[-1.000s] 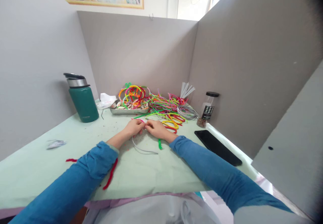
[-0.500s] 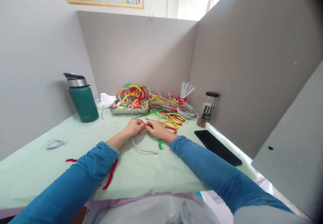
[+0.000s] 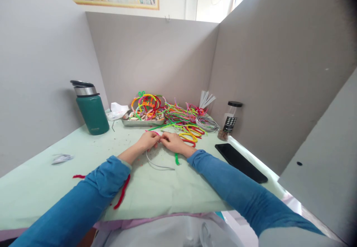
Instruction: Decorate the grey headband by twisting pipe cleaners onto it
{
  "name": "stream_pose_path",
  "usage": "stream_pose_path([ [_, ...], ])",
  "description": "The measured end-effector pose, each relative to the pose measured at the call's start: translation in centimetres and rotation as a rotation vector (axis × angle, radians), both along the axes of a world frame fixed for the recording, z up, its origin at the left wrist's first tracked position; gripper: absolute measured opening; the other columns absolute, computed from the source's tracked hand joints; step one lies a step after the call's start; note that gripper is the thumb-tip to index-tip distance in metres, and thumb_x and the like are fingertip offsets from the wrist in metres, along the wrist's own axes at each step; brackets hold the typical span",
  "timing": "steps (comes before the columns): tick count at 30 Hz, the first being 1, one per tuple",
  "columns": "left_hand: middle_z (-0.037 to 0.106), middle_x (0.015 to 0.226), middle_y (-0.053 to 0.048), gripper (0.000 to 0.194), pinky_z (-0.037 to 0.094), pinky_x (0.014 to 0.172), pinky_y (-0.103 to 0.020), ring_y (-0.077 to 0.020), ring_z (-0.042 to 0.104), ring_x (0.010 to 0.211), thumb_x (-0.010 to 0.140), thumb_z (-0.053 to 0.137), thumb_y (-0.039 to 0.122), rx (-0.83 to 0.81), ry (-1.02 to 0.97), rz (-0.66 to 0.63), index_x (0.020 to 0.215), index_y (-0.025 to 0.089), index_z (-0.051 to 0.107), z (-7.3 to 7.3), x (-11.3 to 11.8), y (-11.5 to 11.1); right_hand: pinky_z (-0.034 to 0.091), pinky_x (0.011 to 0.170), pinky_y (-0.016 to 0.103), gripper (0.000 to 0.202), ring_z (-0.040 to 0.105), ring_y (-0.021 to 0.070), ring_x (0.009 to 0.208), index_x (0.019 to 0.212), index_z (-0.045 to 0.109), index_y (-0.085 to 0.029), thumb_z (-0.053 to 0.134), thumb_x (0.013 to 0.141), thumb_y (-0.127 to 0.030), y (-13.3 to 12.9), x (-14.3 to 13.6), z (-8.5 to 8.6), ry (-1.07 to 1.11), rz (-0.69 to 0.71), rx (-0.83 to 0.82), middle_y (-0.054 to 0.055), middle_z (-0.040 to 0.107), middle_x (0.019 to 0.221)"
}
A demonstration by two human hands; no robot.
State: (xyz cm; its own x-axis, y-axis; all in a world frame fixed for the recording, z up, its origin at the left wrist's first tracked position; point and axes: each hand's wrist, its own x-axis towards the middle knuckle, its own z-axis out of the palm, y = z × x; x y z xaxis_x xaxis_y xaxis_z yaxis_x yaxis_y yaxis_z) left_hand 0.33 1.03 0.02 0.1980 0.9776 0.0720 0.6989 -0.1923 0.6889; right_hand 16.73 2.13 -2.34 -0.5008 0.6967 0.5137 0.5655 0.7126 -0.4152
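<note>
My left hand (image 3: 149, 141) and my right hand (image 3: 170, 142) meet fingertip to fingertip over the table. My left hand's fingers are closed on a grey wire (image 3: 156, 166), whose loose end curves down and to the right. A bit of pink pipe cleaner (image 3: 153, 131) shows just behind the left fingers. My right hand is pinched closed; what lies between its fingertips is too small to make out. A green pipe cleaner piece (image 3: 176, 159) pokes out below my right hand. Red pipe cleaner (image 3: 122, 191) lies partly under my left sleeve.
Behind my hands stand a metal tray (image 3: 143, 123) with pipe-cleaner rings, a colourful pile of pipe cleaners (image 3: 181, 115) and a grey wire coil (image 3: 206, 123). A green bottle (image 3: 93, 113) is at left; a jar (image 3: 230, 120) and black phone (image 3: 241, 162) are at right.
</note>
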Motion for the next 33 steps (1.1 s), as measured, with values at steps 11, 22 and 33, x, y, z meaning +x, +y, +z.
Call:
stream_pose_path([
  [11, 0.059, 0.054, 0.001, 0.033, 0.028, 0.033, -0.018, -0.0054, 0.038, 0.030, 0.080, 0.043, 0.043, -0.008, -0.001, 0.011, 0.076, 0.014, 0.058, -0.06, 0.03, 0.04, 0.030, 0.059, 0.022, 0.013, 0.049, 0.0109, 0.064, 0.083, 0.058, -0.017, 0.047, 0.084, -0.024, -0.04, 0.03, 0.11, -0.004, -0.001, -0.006, 0.001, 0.061, 0.073],
  [22, 0.059, 0.054, 0.001, 0.033, 0.028, 0.032, -0.019, -0.0060, 0.038, 0.029, 0.081, 0.042, 0.042, 0.000, 0.011, -0.021, 0.076, 0.014, 0.058, -0.10, -0.08, 0.09, 0.031, 0.059, 0.022, 0.012, 0.049, 0.0110, 0.064, 0.082, 0.057, -0.017, 0.047, 0.084, -0.024, -0.01, 0.03, 0.06, -0.007, 0.000, -0.006, 0.001, 0.060, 0.073],
  [33, 0.058, 0.054, 0.001, 0.030, 0.029, 0.032, -0.019, -0.0065, 0.039, 0.030, 0.081, 0.040, 0.040, 0.002, 0.014, -0.037, 0.071, 0.016, 0.054, 0.04, -0.02, -0.05, 0.030, 0.059, 0.022, 0.013, 0.050, 0.0110, 0.065, 0.084, 0.058, -0.018, 0.047, 0.085, -0.025, 0.00, 0.06, -0.01, -0.012, 0.002, -0.011, 0.001, 0.061, 0.074],
])
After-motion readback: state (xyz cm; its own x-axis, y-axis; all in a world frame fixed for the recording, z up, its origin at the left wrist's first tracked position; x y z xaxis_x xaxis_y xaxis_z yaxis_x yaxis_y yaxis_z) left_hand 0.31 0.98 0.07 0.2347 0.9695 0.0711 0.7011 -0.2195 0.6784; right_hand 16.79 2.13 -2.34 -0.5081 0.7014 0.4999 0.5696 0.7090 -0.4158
